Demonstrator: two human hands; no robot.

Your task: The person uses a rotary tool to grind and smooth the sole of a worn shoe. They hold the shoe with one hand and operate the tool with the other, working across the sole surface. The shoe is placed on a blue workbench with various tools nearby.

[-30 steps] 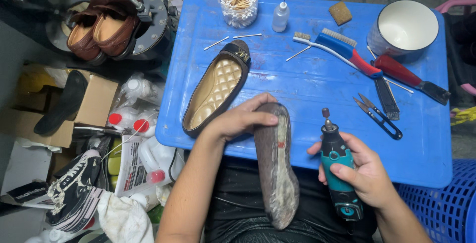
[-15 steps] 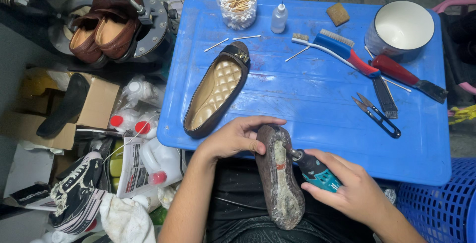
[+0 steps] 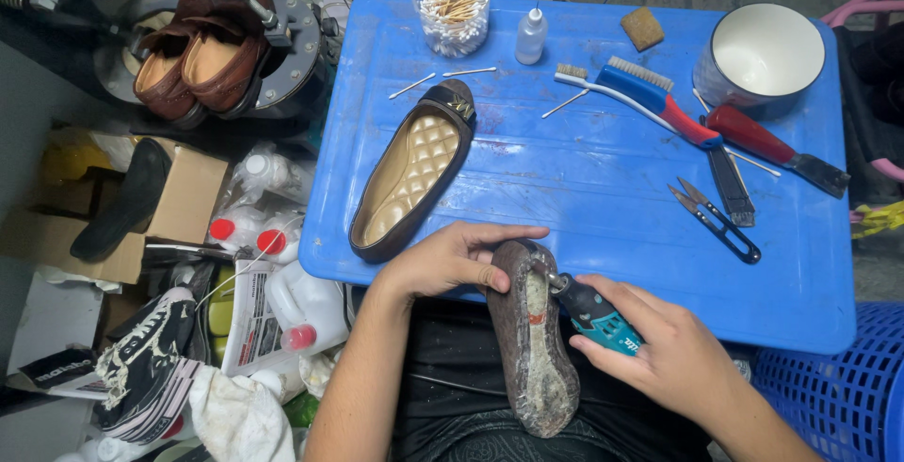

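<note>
My left hand grips the toe end of an upturned shoe that rests on my lap, its worn grey sole facing up. A teal rotary tool is in my right hand, and its tip touches the sole near the toe. The matching flat shoe, with a quilted gold insole, lies on the blue tabletop just beyond my left hand.
On the tabletop are a jar of cotton swabs, a small dropper bottle, a blue brush, a red-handled scraper, black snips and a white mug. Brown shoes, boxes and bottles crowd the left; a blue basket stands right.
My right hand has tipped the rotary tool from upright beside the shoe down onto the sole near the toe. The left hand stays on the shoe.
</note>
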